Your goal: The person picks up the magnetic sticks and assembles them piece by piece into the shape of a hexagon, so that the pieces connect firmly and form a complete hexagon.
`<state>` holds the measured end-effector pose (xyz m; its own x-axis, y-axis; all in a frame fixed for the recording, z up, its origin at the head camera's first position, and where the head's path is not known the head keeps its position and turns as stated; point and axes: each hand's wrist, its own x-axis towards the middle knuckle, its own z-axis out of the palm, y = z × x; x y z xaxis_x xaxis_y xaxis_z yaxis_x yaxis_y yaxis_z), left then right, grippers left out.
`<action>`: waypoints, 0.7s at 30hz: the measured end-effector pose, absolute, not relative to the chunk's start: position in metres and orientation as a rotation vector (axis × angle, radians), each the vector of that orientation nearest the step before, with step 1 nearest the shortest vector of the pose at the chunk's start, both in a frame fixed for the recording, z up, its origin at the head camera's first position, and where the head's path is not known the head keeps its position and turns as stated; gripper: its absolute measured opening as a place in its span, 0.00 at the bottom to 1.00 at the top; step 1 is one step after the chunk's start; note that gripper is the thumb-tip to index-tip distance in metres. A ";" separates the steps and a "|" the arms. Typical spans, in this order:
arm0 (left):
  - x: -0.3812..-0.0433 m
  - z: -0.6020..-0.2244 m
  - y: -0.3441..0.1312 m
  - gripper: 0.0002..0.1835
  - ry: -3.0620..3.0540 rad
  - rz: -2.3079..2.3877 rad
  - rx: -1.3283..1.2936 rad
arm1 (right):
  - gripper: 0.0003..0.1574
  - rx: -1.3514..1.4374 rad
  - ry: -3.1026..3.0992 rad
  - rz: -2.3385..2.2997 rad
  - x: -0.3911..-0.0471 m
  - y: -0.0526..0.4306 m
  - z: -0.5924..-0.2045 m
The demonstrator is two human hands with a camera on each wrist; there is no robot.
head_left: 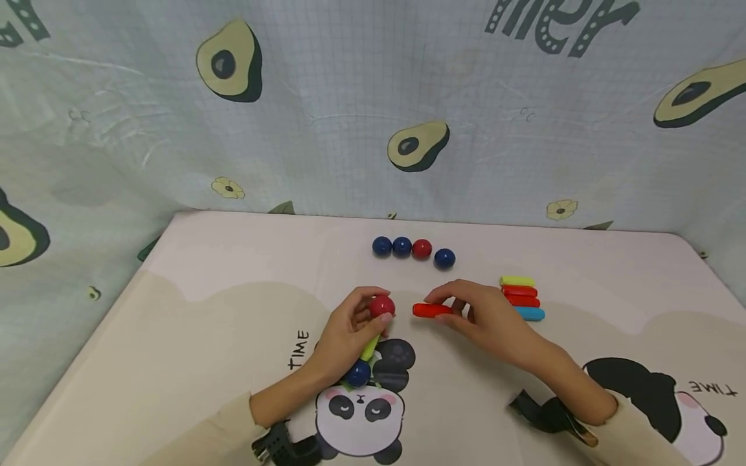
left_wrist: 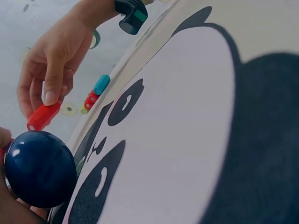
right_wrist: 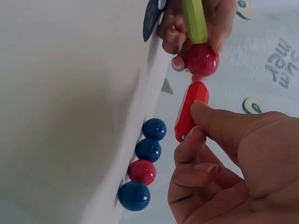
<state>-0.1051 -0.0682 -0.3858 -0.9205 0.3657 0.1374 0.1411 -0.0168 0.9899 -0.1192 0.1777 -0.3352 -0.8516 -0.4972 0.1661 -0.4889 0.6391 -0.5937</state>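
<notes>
My left hand (head_left: 350, 330) pinches a red ball (head_left: 382, 306) joined to one end of a yellow-green stick (head_left: 370, 349). A blue ball (head_left: 358, 373) sits at that stick's other end, large in the left wrist view. Between thumb and fingers, my right hand (head_left: 489, 317) holds a red stick (head_left: 431, 310), one end pointing toward the red ball. In the head view a gap separates the stick from the ball. The right wrist view shows the red stick (right_wrist: 190, 109) just below the red ball (right_wrist: 202, 59); contact cannot be told there.
Toward the back of the table stands a row of balls: blue ones (head_left: 401, 246) and a red one (head_left: 422, 248). Right of my right hand lie sticks: yellow-green (head_left: 517, 281), red (head_left: 520, 296) and blue (head_left: 530, 314). A printed cloth (head_left: 326, 129) hangs behind the table.
</notes>
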 end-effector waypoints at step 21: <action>-0.105 -0.385 -0.069 0.20 2.074 2.059 0.546 | 0.21 -0.938 2.794 -1.032 -0.125 0.158 -0.325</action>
